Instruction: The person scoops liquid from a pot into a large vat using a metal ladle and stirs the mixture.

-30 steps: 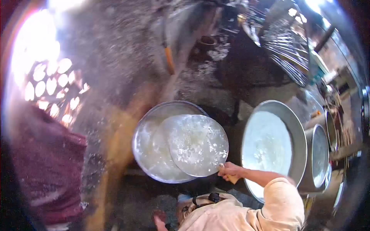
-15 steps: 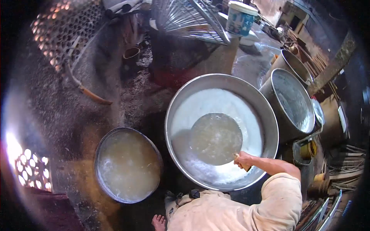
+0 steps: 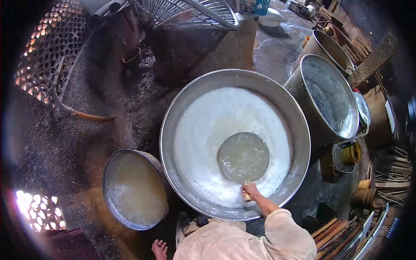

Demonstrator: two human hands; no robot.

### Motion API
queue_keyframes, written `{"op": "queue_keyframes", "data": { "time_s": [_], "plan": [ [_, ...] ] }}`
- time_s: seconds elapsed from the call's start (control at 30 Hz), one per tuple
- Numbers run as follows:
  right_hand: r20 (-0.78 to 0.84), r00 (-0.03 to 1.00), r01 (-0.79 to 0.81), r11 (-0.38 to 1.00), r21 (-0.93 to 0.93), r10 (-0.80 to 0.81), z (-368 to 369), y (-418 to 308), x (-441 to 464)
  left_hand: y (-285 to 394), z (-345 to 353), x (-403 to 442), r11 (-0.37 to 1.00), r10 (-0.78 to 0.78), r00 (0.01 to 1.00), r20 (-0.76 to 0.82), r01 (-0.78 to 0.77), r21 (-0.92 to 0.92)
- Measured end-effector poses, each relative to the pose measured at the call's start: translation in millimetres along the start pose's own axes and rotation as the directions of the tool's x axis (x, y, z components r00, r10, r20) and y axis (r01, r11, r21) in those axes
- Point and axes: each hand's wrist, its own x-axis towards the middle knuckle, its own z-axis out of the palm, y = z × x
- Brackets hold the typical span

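A wide metal pot (image 3: 169, 113) stands in front of me, full of cloudy liquid topped with white foam (image 3: 197, 130). My right hand (image 3: 250, 192) is closed around the short wooden handle (image 3: 246, 197) of a large round scoop (image 3: 243, 157). The scoop sits at the foam's surface, holding or letting through murky liquid; which of these I cannot tell. At the lower left, my left hand (image 3: 160, 249) hangs beside my body with fingers apart and nothing in it.
Left of the pot is a smaller tub (image 3: 136, 190) of cloudy brownish liquid. Two deep metal vats (image 3: 329, 95) (image 3: 331, 50) stand at the right. A yellow container (image 3: 351, 153), firewood (image 3: 392, 173) and a curved wooden-handled tool (image 3: 93, 117) lie around. A metal rack (image 3: 186, 17) is behind.
My right hand has swung the scoop's handle from the right toward my side of the pot. White foam now covers more of the surface around the scoop. The camera view has shifted.
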Motion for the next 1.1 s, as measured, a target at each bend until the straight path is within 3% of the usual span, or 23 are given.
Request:
{"op": "queue_keyframes", "data": {
  "time_s": [0.07,0.17,0.2,0.23,0.3,0.33,0.4,0.43,0.5,0.57,0.6,0.63,0.67,0.7,0.73,0.77,0.8,0.87,0.9,0.93,0.97,1.03,1.1],
  "plan": [
    [-0.038,0.996,-0.081,0.992,0.096,0.085,36,12,1,16,5,5,0.999,0.03,0.998,0.048,-0.031,0.038],
    [0.268,0.913,-0.384,0.866,0.32,0.306,82,32,8,26,12,16,0.997,0.015,0.997,0.077,-0.02,0.076],
    [0.375,0.875,-0.431,0.844,0.318,0.306,98,35,5,26,14,18,0.996,0.013,0.996,0.084,-0.02,0.083],
    [0.397,0.887,-0.356,0.898,0.26,0.237,119,37,-6,25,12,19,0.996,0.012,0.996,0.09,-0.019,0.088],
    [0.582,0.757,-0.521,0.811,0.267,0.296,151,25,-34,15,4,23,0.999,0.0,0.995,0.099,-0.004,0.043],
    [0.578,0.759,-0.518,0.817,0.255,0.3,165,22,-48,7,-4,28,1.0,-0.007,0.994,0.105,0.006,0.011],
    [0.841,0.386,-0.807,0.58,0.11,0.378,195,16,-78,-13,-21,38,0.998,-0.05,0.995,0.084,0.052,-0.025],
    [0.835,0.382,-0.808,0.582,0.093,0.397,219,0,-104,-22,-31,42,0.995,-0.086,0.994,0.063,0.089,-0.048],
    [0.844,0.383,-0.356,0.903,-0.239,0.374,275,-33,-151,-46,-51,58,0.989,-0.096,0.995,0.039,0.1,-0.112],
    [0.744,0.551,-0.023,0.898,-0.44,0.379,328,-33,-154,-67,-74,65,0.964,-0.119,0.992,0.034,0.124,-0.233],
    [0.737,0.535,-0.044,0.885,-0.464,0.413,355,-26,-132,-75,-85,66,0.956,-0.112,0.993,0.025,0.115,-0.271],
    [0.661,0.713,0.244,0.8,-0.549,0.235,389,-29,-137,-85,-95,66,0.945,-0.103,0.995,0.01,0.101,-0.311],
    [0.588,0.808,0.425,0.671,-0.608,0.02,424,-25,-133,-96,-107,67,0.926,-0.127,0.991,-0.044,0.102,-0.363],
    [0.586,0.81,0.511,0.48,-0.713,0.009,448,-25,-92,-105,-119,69,0.908,-0.151,0.988,-0.035,0.124,-0.4],
    [0.587,0.795,0.602,0.314,-0.734,-0.15,480,-30,-80,-112,-129,69,0.891,-0.167,0.986,-0.013,0.146,-0.43],
    [0.596,0.74,0.655,0.134,-0.744,-0.312,505,-27,-70,-119,-141,62,0.877,-0.188,0.981,-0.039,0.149,-0.457],
    [0.546,0.725,0.683,0.336,-0.648,-0.421,523,-13,-51,-124,-151,52,0.864,-0.238,0.967,-0.087,0.17,-0.473],
    [0.534,0.576,0.717,0.07,-0.693,-0.619,549,14,-21,-140,-174,28,0.834,-0.326,0.932,-0.156,0.205,-0.512],
    [0.505,0.66,0.607,-0.001,-0.795,-0.556,552,28,-3,-155,-187,16,0.816,-0.361,0.915,-0.182,0.216,-0.537],
    [0.47,0.736,0.491,-0.094,-0.866,-0.487,557,41,7,-176,-204,14,0.764,-0.491,0.863,-0.113,0.365,-0.531],
    [0.461,0.714,0.591,0.102,-0.8,-0.527,554,67,11,-195,-220,11,0.692,-0.61,0.791,-0.042,0.505,-0.516],
    [0.433,0.774,0.595,0.299,-0.746,-0.462,519,127,48,-217,-227,-11,0.651,-0.649,0.76,-0.045,0.524,-0.549],
    [0.424,0.834,0.528,0.287,-0.799,-0.355,486,177,87,-219,-219,-23,0.624,-0.66,0.751,-0.037,0.52,-0.583]
  ]
}}
